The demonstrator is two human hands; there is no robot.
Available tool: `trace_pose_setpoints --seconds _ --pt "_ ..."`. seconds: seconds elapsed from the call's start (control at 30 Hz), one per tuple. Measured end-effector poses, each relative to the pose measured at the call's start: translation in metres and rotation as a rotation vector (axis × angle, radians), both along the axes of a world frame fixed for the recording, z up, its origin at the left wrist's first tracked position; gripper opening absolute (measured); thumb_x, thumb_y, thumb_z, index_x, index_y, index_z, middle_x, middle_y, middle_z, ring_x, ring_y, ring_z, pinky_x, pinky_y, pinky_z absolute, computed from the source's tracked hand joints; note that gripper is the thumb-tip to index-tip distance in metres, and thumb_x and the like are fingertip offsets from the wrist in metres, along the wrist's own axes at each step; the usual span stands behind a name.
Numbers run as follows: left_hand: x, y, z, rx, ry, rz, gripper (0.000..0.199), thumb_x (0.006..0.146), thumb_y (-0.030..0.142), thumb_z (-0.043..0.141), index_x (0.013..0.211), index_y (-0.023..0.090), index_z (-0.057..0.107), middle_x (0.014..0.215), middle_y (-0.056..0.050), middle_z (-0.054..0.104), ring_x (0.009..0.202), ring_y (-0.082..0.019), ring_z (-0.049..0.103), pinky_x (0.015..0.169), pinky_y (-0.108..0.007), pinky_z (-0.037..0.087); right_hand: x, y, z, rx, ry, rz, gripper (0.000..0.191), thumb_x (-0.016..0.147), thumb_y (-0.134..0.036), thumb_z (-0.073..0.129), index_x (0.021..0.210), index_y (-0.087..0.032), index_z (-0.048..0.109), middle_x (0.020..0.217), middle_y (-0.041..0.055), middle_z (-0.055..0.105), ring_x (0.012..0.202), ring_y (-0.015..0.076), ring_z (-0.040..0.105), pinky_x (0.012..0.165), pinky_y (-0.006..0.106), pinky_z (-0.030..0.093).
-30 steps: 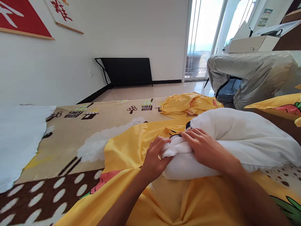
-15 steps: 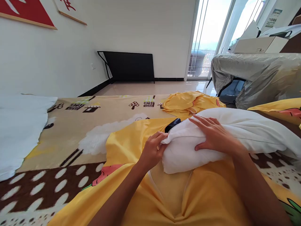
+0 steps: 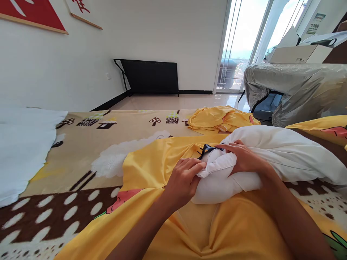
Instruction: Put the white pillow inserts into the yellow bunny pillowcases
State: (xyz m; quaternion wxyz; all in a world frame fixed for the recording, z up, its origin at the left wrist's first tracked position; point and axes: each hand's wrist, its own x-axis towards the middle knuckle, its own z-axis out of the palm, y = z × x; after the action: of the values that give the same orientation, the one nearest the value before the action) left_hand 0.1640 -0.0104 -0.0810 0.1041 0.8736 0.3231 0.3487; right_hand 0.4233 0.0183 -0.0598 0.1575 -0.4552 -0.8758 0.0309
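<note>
A white pillow-like bundle (image 3: 287, 153) lies on yellow fabric (image 3: 151, 162), its near left end bunched up between my hands. My left hand (image 3: 185, 180) is closed on the tip of that white end. Curled around the bunched part from the right, my right hand (image 3: 245, 159) presses it, its index finger reaching over a dark item (image 3: 207, 148). That dark item sits just behind the white end, partly hidden, and I cannot tell what it is.
Crumpled yellow cloth (image 3: 222, 117) lies at the bed's far edge. White cloth (image 3: 24, 151) covers the left side of the patterned blanket (image 3: 81, 144). Beyond are a black folded frame (image 3: 150, 77), a plastic-covered table (image 3: 298, 77) and a box (image 3: 295, 54).
My left hand has moved right with the white corner, folding the end in. My right hand has gone from lying spread on top to curling around it. More of the dark item's surroundings are bunched.
</note>
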Motion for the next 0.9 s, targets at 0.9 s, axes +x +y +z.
trace_pose_setpoints --seconds 0.9 --pt "-0.085 0.02 0.046 -0.244 -0.077 0.073 0.042 0.084 0.041 0.056 0.122 0.025 0.057 0.128 -0.006 0.059 0.116 -0.023 0.054 0.096 -0.032 0.044 -0.049 -0.029 -0.005 0.17 -0.006 0.051 0.042 0.076 -0.06 0.061 0.075 -0.018 0.06 0.063 0.0017 0.062 0.06 0.0142 0.054 0.071 0.029 0.028"
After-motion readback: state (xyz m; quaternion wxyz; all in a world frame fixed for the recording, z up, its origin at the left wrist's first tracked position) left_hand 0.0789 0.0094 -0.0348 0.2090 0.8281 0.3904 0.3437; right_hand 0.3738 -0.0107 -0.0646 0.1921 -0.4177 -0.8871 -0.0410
